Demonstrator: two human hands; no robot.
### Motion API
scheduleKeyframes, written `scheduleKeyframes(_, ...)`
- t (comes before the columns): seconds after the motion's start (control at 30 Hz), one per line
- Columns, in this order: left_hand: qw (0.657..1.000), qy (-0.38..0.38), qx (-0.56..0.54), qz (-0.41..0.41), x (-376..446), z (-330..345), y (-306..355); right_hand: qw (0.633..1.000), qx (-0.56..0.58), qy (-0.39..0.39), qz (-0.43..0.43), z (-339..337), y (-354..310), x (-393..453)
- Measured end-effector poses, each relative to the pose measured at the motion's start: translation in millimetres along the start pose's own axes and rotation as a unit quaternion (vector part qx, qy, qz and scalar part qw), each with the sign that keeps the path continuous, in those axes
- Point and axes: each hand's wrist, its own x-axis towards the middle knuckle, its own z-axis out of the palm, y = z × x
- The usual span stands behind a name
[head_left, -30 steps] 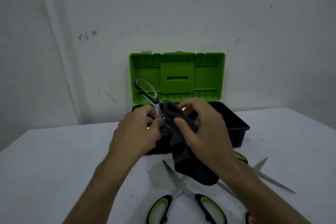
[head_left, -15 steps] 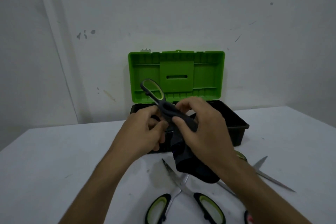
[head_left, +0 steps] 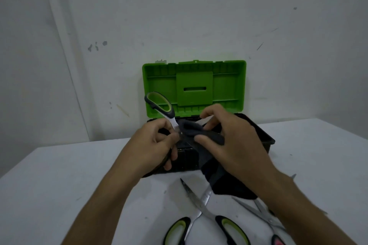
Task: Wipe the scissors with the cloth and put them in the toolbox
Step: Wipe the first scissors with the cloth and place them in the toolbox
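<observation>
Toolbox [head_left: 262,137], green lid raised, interior hidden behind hands. Right hand [head_left: 235,143] curled around dark cloth [head_left: 199,131] above toolbox front; left hand [head_left: 153,145] pinching held scissors [head_left: 161,109], one handle loop raised before lid. Two more scissors [head_left: 201,215] before toolbox.

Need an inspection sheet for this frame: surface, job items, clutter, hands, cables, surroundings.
Surface: white table, scuffed and marked near the front scissors.
Job's things: held scissors, handle up, in front of the open toolbox; dark cloth wrapped over the blade, its tail hanging down to the table. Green lid stands upright.
Clutter: green-handled scissors lying open on the table; a second pair, partly hidden under the right forearm, with a pink handle at the frame edge.
Grippers: left hand grips the held scissors; right hand pinches the cloth.
Cables: nothing seen.
Surroundings: white wall with chips and scratches.
</observation>
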Motion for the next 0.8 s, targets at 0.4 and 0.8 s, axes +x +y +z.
scheduleKeyframes(0.4,0.974,0.119,0.175,0.086,4.2,4.0,-13.8,0.981,0.075,0.169,0.057,-34.9,33.1,13.1)
scheduleKeyframes(0.8,0.986,0.111,0.122,0.031,11.4,10.2,-21.5,0.989,0.062,0.128,0.026,-13.0,26.0,8.2)
